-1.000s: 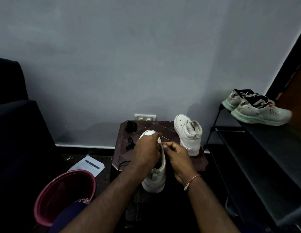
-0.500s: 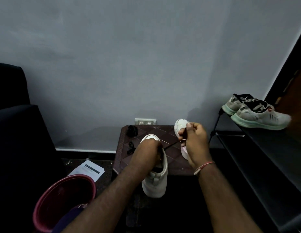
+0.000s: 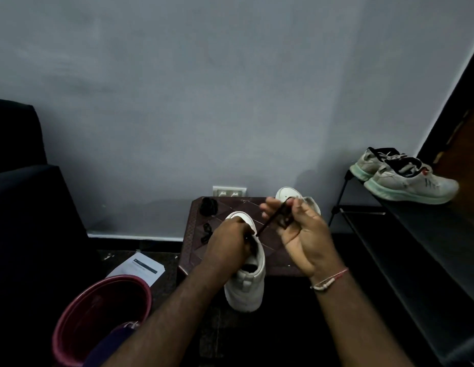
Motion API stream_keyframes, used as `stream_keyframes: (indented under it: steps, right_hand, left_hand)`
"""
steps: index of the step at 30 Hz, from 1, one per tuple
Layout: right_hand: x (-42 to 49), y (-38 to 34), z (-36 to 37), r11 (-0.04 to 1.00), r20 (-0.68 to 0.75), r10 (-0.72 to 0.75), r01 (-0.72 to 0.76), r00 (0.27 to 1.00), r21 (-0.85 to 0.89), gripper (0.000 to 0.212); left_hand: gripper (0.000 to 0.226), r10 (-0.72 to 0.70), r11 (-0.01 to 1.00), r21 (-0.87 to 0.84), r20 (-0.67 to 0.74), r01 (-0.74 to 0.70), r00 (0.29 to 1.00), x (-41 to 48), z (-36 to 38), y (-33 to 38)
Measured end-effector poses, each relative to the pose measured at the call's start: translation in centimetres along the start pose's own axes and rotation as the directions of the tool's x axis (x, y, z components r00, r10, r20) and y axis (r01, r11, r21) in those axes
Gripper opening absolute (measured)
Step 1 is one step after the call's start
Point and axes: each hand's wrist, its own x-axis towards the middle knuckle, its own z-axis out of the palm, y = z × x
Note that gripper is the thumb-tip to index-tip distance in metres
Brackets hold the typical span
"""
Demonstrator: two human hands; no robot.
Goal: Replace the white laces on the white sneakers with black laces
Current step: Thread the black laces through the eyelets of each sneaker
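Note:
A white sneaker (image 3: 247,284) lies on the small brown table (image 3: 270,250), heel toward me. My left hand (image 3: 230,242) grips its upper around the eyelets. A black lace (image 3: 267,223) runs taut from the shoe up to my right hand (image 3: 299,229), which pinches it with thumb and fingers, palm turned toward me. The second white sneaker (image 3: 286,193) stands at the table's back right, mostly hidden behind my right hand. More black lace (image 3: 206,230) lies on the table's left side, and a black bundle (image 3: 208,205) sits at the back left corner.
A pink bucket (image 3: 79,316) stands on the floor at lower left, with a sheet of paper (image 3: 140,268) beside it. A black rack (image 3: 416,247) on the right carries a pair of grey sneakers (image 3: 405,181). A dark chair (image 3: 24,197) fills the left. A wall socket (image 3: 229,191) sits behind the table.
My right hand pulled the black lace up and right, away from the shoe, then turned its palm toward me. My left hand stayed on the sneaker.

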Motion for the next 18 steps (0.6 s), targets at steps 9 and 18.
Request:
stream_keyframes:
  steps: [9,18]
  right_hand:
    - [2.4,3.1,-3.4,-0.192,0.173,0.161,0.203,0.972,-0.960,0.018]
    - [-0.4,1.6,-1.3,0.995,-0.002,0.091,-0.091,0.996,0.039,0.025]
  left_hand:
    - [0.030,-0.124,0.991,-0.041,0.016,0.124,0.992,-0.2,0.1,0.1]
    - [0.025,-0.141,0.982,-0.121,0.027,0.143,0.990,0.2,0.8,-0.4]
